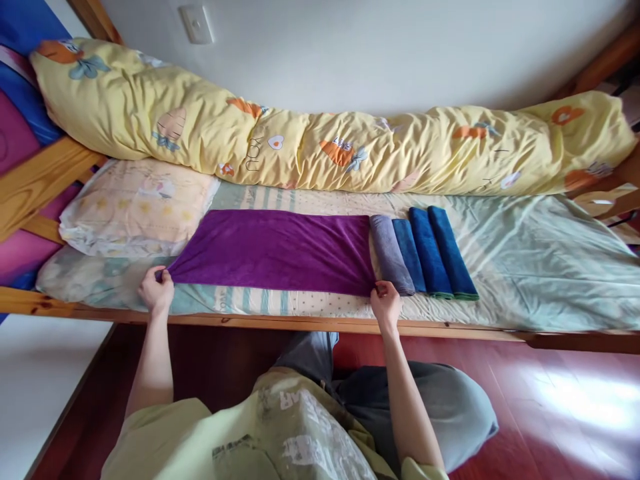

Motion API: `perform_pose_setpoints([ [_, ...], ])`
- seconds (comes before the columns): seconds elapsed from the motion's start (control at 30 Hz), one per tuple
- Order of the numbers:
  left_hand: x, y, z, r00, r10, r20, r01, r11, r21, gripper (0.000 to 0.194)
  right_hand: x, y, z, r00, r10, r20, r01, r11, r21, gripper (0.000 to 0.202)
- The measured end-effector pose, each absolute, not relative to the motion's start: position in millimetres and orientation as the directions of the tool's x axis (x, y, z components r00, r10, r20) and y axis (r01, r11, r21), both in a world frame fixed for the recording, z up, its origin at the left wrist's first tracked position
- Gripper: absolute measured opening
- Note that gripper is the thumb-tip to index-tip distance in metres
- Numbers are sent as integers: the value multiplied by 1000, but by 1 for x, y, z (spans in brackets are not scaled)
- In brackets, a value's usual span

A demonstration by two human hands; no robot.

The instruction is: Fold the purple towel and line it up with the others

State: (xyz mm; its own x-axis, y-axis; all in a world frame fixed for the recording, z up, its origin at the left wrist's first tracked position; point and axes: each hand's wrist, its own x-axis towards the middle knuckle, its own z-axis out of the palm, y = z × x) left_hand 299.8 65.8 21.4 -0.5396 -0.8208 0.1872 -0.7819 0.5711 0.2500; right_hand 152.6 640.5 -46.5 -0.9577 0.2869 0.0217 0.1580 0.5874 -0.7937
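done: four rolled towels, one grey three blue (423, 252), beside it | now: flat purple rectangular towel (273, 250) on bed; left hand (157, 291), right hand (385, 300) pinching its near corners | left: apparently unrolled

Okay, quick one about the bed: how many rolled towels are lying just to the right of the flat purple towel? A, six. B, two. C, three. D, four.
D: four rolled towels lie side by side against the right end of the purple towel, one grey and three blue, next to the right hand.
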Motion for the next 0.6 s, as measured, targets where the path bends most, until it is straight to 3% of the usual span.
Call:
perform_pose_setpoints([
  [0.07,302,82,22,-527,-803,280,-795,581,172,45,158,633,-34,-967,216,137,80,763,-642,33],
  [0.17,277,117,21,-701,-611,368,-628,773,89,53,153,591,-11,-960,45,277,-115,838,-534,43],
  [0.27,212,150,10,-929,-289,230,-272,957,105,57,128,512,2,-920,-264,291,-382,769,-512,50],
  [0.37,128,170,-11,-994,-60,87,-46,988,149,60,85,424,-8,-828,-515,223,-555,691,-463,55],
  [0.5,47,165,-38,-995,-78,-60,-87,981,172,63,22,362,-40,-796,-604,49,-549,685,-479,60],
  [0.6,29,136,-51,-981,-177,-76,-187,969,161,64,-19,377,-64,-816,-577,42,-523,705,-479,60],
])
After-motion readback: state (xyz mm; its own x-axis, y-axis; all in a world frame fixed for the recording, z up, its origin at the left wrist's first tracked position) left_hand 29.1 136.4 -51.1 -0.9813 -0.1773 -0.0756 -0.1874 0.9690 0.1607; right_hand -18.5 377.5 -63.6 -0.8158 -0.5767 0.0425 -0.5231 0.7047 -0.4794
